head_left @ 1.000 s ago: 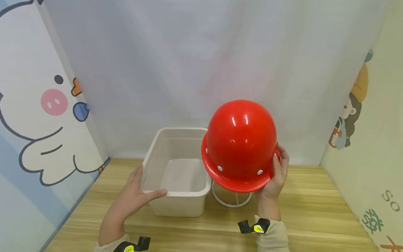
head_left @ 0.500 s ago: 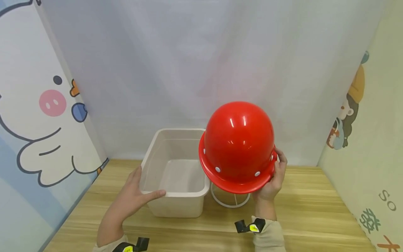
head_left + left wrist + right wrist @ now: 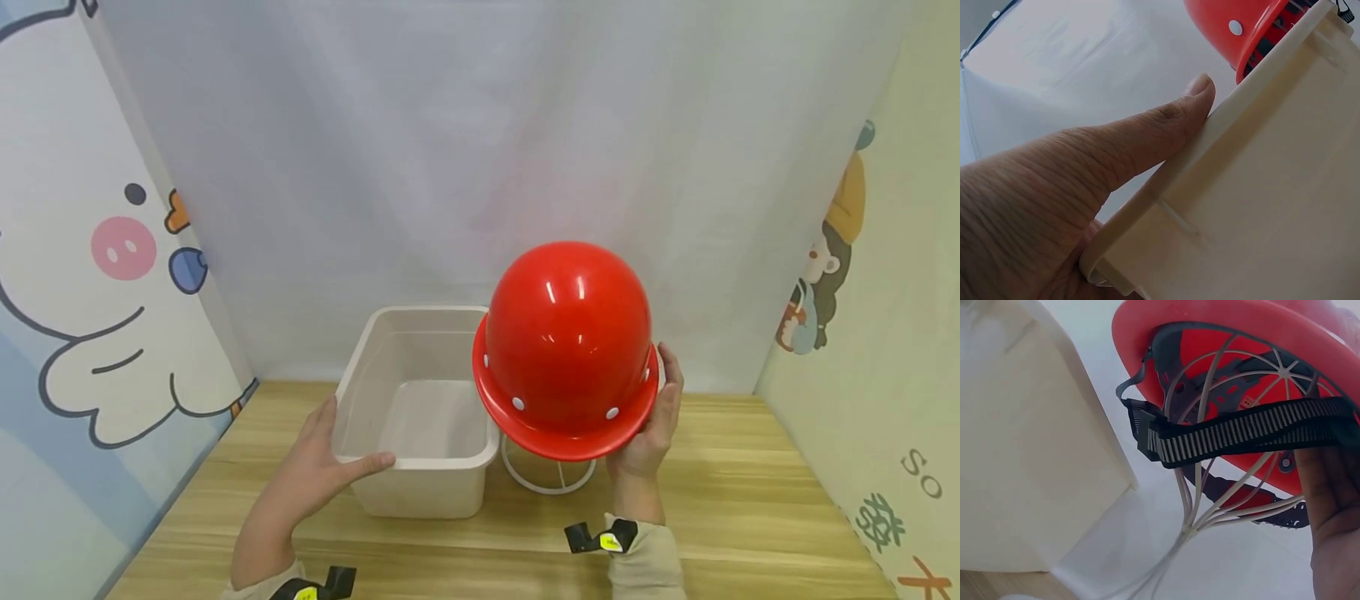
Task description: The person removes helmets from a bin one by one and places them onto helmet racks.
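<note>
A red hard hat [image 3: 567, 342] sits over a white wire stand [image 3: 551, 489], whose spokes [image 3: 1283, 373] reach up inside its shell in the right wrist view. My right hand [image 3: 651, 425] is at the hat's right brim; in the right wrist view its fingers reach up behind the black chin strap [image 3: 1229, 437], their tips hidden. To the left stands a cream plastic bin [image 3: 431, 492] with nothing visible inside. My left hand [image 3: 315, 462] holds its near left corner, thumb [image 3: 1179, 115] along the rim and the other fingers round the side, partly hidden.
Everything stands on a wood-grain table [image 3: 735, 500]. A pale curtain [image 3: 420, 167] hangs behind. Cartoon-printed panels rise at the left [image 3: 67, 292] and right [image 3: 847, 333]. The hat's left brim overlaps the bin's right edge in the head view.
The right thumb, earlier over the brim, has come off it and the hand now shows behind the brim edge. The head view has shifted slightly. The left hand and bin stay together.
</note>
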Available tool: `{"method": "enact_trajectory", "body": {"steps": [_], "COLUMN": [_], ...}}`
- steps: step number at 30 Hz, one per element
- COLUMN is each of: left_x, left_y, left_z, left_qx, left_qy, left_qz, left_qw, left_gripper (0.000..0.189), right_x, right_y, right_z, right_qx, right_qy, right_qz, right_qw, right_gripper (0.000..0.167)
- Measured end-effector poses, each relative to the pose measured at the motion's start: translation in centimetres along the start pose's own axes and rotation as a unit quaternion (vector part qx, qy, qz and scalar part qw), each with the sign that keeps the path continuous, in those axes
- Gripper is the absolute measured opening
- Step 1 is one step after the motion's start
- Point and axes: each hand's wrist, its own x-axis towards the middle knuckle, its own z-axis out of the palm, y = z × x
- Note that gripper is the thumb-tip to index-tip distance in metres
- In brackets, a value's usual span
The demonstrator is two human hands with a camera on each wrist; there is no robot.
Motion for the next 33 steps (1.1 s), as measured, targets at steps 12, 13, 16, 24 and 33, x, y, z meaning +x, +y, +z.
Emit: {"method": "enact_trajectory", "body": {"steps": [12,13,16,24,33], "left_x": [0.2,0.2,0.2,0.2,0.3], "left_y": [-0.1,-0.1,-0.1,0.0,0.0], "left_z": [0.0,0.0,-0.1,0.0,-0.3], "left_qx": [0.002,0.002,0.001,-0.001,0.056], "left_qy": [0.003,0.003,0.003,0.003,0.029], "left_qz": [-0.003,-0.004,-0.004,0.002,0.033], "left_qw": [1.0000,1.0000,1.0000,1.0000,0.9975], "left_gripper": [0.115,0.115,0.115,0.115,0.107], "right_x": [0.6,0.6,0.7,1.2,1.8], "right_y": [-1.2,-1.3,-1.6,-2.4,-4.9], "right_z": [-1.2,-1.3,-1.3,-1.3,-2.3], "right_qx": [-0.047,-0.053,-0.073,-0.106,-0.252], "right_qy": [-0.014,-0.014,-0.014,-0.035,-0.057], "right_qz": [0.063,0.070,0.087,0.101,0.215], "right_qw": [0.9968,0.9960,0.9934,0.9886,0.9420], "right_gripper": [0.048,0.048,0.047,0.048,0.048]}}
